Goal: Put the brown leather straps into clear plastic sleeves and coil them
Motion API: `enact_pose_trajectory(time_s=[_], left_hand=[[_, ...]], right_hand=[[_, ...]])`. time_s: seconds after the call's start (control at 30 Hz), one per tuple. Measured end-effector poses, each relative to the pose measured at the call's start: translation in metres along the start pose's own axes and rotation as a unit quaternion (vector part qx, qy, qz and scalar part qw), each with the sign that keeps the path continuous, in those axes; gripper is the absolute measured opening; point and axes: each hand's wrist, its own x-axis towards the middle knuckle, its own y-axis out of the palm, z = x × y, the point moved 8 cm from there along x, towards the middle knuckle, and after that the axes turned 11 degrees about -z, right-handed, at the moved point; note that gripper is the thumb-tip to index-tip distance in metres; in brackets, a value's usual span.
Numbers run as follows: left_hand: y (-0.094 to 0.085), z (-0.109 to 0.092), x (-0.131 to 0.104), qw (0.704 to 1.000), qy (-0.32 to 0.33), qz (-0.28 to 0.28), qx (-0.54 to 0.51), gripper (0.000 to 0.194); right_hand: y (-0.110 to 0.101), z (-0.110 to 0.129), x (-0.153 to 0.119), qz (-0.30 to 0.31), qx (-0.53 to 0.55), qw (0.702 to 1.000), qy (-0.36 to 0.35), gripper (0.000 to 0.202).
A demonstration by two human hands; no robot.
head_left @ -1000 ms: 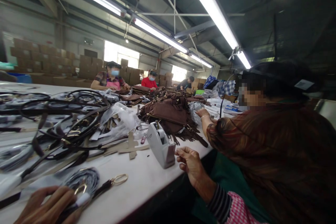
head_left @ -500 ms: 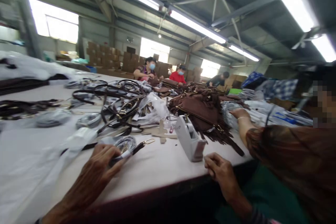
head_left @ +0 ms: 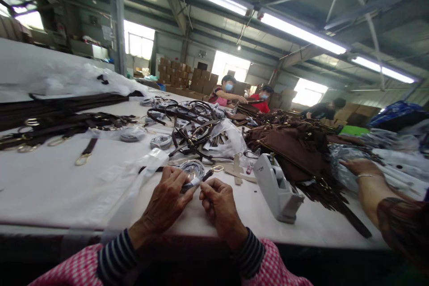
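Your left hand (head_left: 166, 201) presses one coiled strap bundle (head_left: 192, 172) to the table (head_left: 100, 178) under bent fingers. Your right hand (head_left: 223, 208) has thumb and forefinger together at the bundle's near edge; you cannot tell what they pinch. One tape dispenser (head_left: 276, 187) stands right of both hands.

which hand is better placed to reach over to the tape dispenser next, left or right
Probably the right. The right hand is nearer the tape dispenser, with bare tabletop between, while the left hand is farther off and holds the coiled strap.
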Motion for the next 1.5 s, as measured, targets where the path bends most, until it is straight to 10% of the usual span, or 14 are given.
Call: enact_pose_trajectory(time_s=[0.43, 0.77, 1.33, 1.43, 1.5], left_hand=[[-0.001, 0.003, 0.000, 1.000, -0.013, -0.004, 0.011, 0.013], [0.003, 0.027, 0.002, 0.988, -0.129, 0.031, -0.076, 0.018], [-0.019, -0.015, 0.010, 0.923, -0.290, 0.104, -0.231, 0.032], [-0.024, -0.019, 0.013, 0.927, -0.297, 0.099, -0.207, 0.034], [-0.029, -0.022, 0.012, 0.944, -0.280, 0.099, -0.144, 0.033]], right_hand=[[0.008, -0.004, 0.011, 0.000, -0.068, 0.997, 0.036, 0.036], [0.012, 0.012, 0.012, -0.024, -0.137, 0.983, -0.116, 0.034], [0.007, 0.026, -0.015, 0.089, 0.102, 0.984, -0.116, 0.036], [-0.010, 0.042, -0.025, 0.042, -0.054, 0.960, -0.271, 0.015], [-0.016, 0.065, -0.046, 0.000, -0.190, 0.865, -0.464, 0.020]])
